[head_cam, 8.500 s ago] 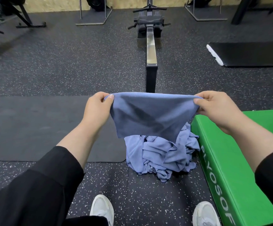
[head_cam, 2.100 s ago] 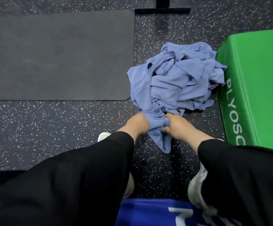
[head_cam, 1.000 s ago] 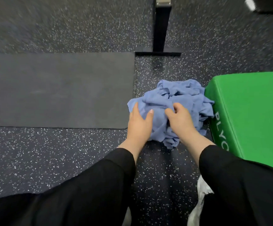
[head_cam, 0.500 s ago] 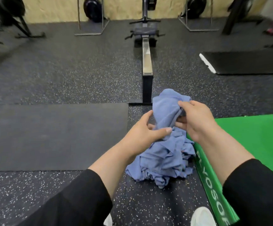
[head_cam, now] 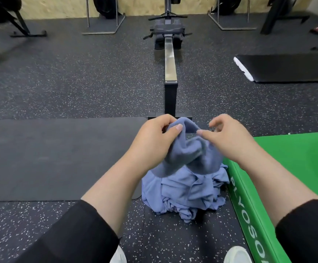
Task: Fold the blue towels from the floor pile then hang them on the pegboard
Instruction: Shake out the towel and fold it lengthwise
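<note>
I see my left hand (head_cam: 154, 137) pinching a soft blue cloth towel (head_cam: 187, 150) at its top fold, thumb and curled fingers closed on the fabric. My right hand (head_cam: 228, 137) sits just beside it, fingers loosely bent with the thumb tip touching the towel's right side (whether it truly grips the cloth I cannot tell). The towel hangs bunched and twisted between both hands, above the crumpled pile of blue towels (head_cam: 184, 194) on the speckled black rubber floor (head_cam: 59, 82). That pile lies against the near-left edge of a bright green padded plyo box (head_cam: 287, 168) on the right, and touches the corner of a dark grey mat (head_cam: 50, 154) on the left. A rowing machine's metal rail (head_cam: 170, 59) runs away from me, far centre.
</note>
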`<action>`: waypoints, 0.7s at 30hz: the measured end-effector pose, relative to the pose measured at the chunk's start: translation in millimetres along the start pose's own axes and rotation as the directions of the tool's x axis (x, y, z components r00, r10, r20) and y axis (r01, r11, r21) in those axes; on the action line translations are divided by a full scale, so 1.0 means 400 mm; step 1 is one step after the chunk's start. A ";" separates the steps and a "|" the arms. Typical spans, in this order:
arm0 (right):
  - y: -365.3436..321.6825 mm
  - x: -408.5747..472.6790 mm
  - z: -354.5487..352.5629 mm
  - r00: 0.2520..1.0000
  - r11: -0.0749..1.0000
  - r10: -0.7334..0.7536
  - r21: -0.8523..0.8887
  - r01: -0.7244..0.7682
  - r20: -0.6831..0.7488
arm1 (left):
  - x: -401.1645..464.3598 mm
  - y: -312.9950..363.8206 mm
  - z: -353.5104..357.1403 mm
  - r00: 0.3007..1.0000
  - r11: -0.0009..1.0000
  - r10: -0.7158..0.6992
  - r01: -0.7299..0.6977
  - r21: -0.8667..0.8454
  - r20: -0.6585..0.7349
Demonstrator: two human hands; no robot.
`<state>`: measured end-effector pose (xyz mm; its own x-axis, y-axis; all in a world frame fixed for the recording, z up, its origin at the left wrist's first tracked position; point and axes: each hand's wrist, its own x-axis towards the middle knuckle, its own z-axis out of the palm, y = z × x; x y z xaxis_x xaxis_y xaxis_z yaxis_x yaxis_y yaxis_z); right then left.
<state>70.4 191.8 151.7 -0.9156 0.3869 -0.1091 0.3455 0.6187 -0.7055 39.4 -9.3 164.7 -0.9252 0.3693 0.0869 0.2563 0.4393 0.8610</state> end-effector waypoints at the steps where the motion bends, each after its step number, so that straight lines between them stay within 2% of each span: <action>1: -0.007 -0.003 0.002 0.995 0.995 -0.094 -0.037 0.094 0.014 | 0.003 -0.003 -0.003 0.999 0.999 0.018 -0.019 0.033 0.033; 4: -0.032 -0.015 0.020 0.926 0.941 -0.327 -0.020 0.337 0.191 | 0.002 -0.002 0.001 0.991 0.987 0.057 -0.074 0.141 0.123; 7: -0.030 -0.015 0.039 0.897 0.925 -0.364 -0.018 0.381 0.251 | 0.000 -0.005 -0.003 0.992 0.980 0.053 -0.074 0.184 0.119; 11: -0.035 -0.016 0.027 0.902 0.916 -0.399 0.039 0.399 0.166 | -0.001 -0.019 -0.036 0.996 0.979 0.034 -0.050 0.198 0.080; 14: -0.040 -0.017 0.009 0.904 0.902 -0.426 0.100 0.420 0.048 | -0.010 -0.028 -0.064 0.992 0.979 0.006 -0.031 0.202 0.127; 18: -0.019 -0.009 -0.015 0.915 0.914 -0.402 0.065 0.401 0.011 | -0.022 -0.054 -0.095 0.983 0.912 -0.081 0.006 0.411 0.166; 21: -0.002 0.000 -0.029 0.914 0.915 -0.404 -0.021 0.404 -0.025 | -0.022 -0.087 -0.119 0.989 0.822 -0.126 0.059 0.566 0.080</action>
<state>72.7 199.2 160.6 -0.9718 0.1208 0.2026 -0.0491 0.7364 -0.6747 25.4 -66.8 157.8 -0.9247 0.3756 -0.0626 0.3148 0.8465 0.4294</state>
